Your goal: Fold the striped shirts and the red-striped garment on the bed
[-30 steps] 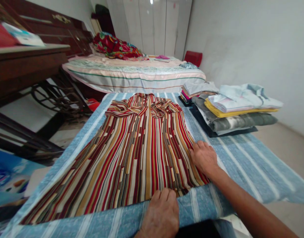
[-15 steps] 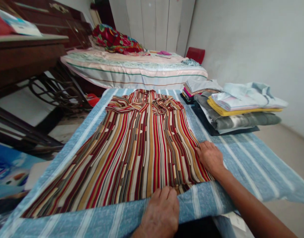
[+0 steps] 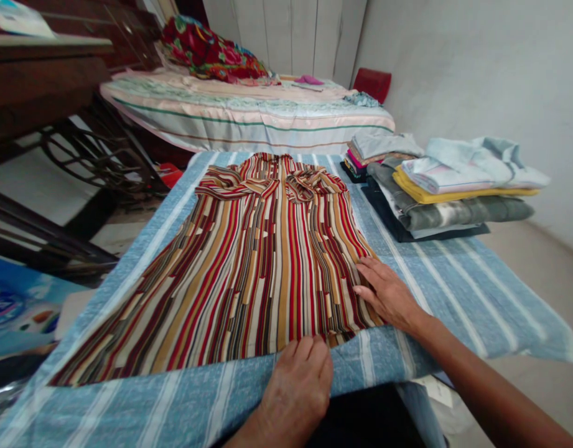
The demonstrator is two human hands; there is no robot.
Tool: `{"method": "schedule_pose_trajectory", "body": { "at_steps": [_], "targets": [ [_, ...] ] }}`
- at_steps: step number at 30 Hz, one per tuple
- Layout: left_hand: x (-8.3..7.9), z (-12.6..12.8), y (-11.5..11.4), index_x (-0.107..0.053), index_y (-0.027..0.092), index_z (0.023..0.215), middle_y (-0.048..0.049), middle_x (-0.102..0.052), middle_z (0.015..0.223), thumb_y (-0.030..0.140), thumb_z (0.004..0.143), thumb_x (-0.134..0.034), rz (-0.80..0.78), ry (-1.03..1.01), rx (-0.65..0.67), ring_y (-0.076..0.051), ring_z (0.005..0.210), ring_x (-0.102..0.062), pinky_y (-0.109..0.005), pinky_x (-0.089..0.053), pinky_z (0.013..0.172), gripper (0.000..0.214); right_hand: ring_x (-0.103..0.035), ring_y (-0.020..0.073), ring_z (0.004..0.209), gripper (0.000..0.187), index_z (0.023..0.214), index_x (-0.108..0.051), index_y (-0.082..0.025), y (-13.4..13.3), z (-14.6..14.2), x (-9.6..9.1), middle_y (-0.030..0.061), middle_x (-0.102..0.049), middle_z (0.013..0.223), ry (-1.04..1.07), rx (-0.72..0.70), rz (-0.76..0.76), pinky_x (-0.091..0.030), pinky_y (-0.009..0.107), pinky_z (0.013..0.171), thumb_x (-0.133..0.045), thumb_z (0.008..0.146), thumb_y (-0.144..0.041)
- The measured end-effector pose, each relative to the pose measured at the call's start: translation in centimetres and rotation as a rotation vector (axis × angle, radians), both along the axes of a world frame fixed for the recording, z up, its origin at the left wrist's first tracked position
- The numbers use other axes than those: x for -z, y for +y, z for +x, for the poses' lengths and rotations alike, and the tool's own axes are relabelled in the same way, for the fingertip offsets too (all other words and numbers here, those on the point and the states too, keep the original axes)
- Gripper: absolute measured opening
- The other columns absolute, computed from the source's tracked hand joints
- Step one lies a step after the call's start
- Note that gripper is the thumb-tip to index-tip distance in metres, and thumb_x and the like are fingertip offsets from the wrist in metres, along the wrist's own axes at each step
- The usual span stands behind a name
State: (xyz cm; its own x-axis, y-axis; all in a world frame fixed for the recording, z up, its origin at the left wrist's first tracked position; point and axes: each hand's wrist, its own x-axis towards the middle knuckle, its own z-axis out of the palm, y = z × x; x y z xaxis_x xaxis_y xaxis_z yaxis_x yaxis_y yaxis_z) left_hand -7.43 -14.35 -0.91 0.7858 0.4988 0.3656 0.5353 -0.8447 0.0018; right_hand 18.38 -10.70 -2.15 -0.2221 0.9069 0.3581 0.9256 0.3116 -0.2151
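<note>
A long-sleeved striped shirt [image 3: 262,267] in red, tan, cream and dark brown lies spread on a blue cloth with white stripes [image 3: 193,398]. Its collar points away from me, and both sleeves are folded inward over the upper part. At the near hem, my left hand [image 3: 300,376] is closed, its fingers curled on the fabric edge; the fingertips are partly hidden. My right hand [image 3: 391,295] rests on the shirt's lower right side with fingers stretched out and thumb apart.
Stacks of folded clothes [image 3: 449,218] stand at the right of the cloth, with a smaller pile [image 3: 384,146] behind. Beyond is a bed [image 3: 249,115] with a red floral blanket [image 3: 211,53]. A treadle sewing-machine table [image 3: 43,81] stands on the left.
My right hand has let go of the shirt's side edge and now lies flatter, slightly inward on the fabric. My left hand stays at the hem. The view has tilted slightly down.
</note>
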Motion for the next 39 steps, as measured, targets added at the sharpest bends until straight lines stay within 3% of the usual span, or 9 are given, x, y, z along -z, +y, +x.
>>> {"method": "schedule_pose_trajectory", "body": {
  "at_steps": [5,10,16,21,26,30,39],
  "targets": [
    [-1.0,0.0,0.4,-0.057,0.011,0.102,-0.0076,-0.056,0.089,0.011,0.089,-0.036,-0.027,-0.014,0.012,-0.019,0.079,-0.049,-0.034,-0.044,0.069,0.024,-0.052,0.0225,0.114,0.016,0.099,-0.059,-0.016,-3.9,-0.4,-2.3,0.0122,-0.06,0.114,0.056,-0.234,0.126,-0.047,0.041,0.095,-0.057,0.085,-0.024],
    [-1.6,0.4,0.7,-0.058,0.011,0.095,-0.0058,-0.053,0.079,0.01,0.089,-0.032,-0.013,-0.054,-0.007,-0.019,0.071,-0.046,-0.034,-0.041,0.063,0.026,-0.049,0.0226,0.118,0.015,0.096,-0.06,-0.015,-6.4,-0.5,-2.2,0.0126,-0.059,0.117,-0.032,-0.305,0.145,-0.046,0.04,0.096,-0.049,0.086,-0.012],
    [-2.4,2.9,1.2,-0.057,0.015,0.085,-0.0041,-0.05,0.079,0.011,0.085,-0.043,-0.062,0.034,-0.064,-0.02,0.072,-0.044,-0.035,-0.039,0.063,0.014,-0.046,0.0239,0.121,0.021,0.099,-0.06,-0.016,-6.6,-0.7,-0.4,0.0119,-0.059,0.118,-0.079,-0.311,0.214,-0.046,0.041,0.095,-0.044,0.087,-0.009],
    [-2.3,4.7,2.0,-0.055,0.016,0.077,-0.0047,-0.051,0.083,0.012,0.082,-0.049,-0.058,-0.014,-0.064,-0.02,0.075,-0.045,-0.036,-0.039,0.065,0.009,-0.05,0.0244,0.117,0.023,0.105,-0.06,-0.014,-6.2,-1.0,-0.1,0.014,-0.06,0.117,-0.073,-0.23,0.216,-0.047,0.042,0.094,-0.047,0.086,-0.01],
    [-2.0,4.3,2.6,-0.055,0.016,0.073,-0.0053,-0.054,0.084,0.01,0.082,-0.048,-0.13,-0.145,-0.048,-0.019,0.077,-0.047,-0.035,-0.042,0.07,0.013,-0.051,0.0261,0.116,0.023,0.1,-0.063,-0.013,-6.1,-0.3,-0.2,0.0152,-0.06,0.117,-0.126,-0.15,0.197,-0.048,0.044,0.092,-0.046,0.085,-0.009],
    [-2.1,3.8,2.6,-0.057,0.015,0.074,-0.0074,-0.058,0.098,0.012,0.084,-0.047,-0.151,-0.215,-0.027,-0.019,0.085,-0.048,-0.035,-0.043,0.074,0.014,-0.053,0.0249,0.114,0.022,0.096,-0.064,-0.013,-6.3,0.6,-0.7,0.0139,-0.062,0.113,-0.118,-0.164,0.22,-0.049,0.043,0.092,-0.045,0.086,-0.008],
    [-1.1,3.8,2.1,-0.058,0.012,0.088,-0.0083,-0.059,0.097,0.012,0.081,-0.052,-0.112,0.009,0.131,-0.021,0.084,-0.048,-0.038,-0.045,0.076,0.01,-0.054,0.0248,0.113,0.018,0.095,-0.063,-0.011,-7.0,1.7,-0.9,0.0158,-0.064,0.109,-0.142,-0.303,0.261,-0.049,0.042,0.092,-0.048,0.085,-0.005]
  ]
}}
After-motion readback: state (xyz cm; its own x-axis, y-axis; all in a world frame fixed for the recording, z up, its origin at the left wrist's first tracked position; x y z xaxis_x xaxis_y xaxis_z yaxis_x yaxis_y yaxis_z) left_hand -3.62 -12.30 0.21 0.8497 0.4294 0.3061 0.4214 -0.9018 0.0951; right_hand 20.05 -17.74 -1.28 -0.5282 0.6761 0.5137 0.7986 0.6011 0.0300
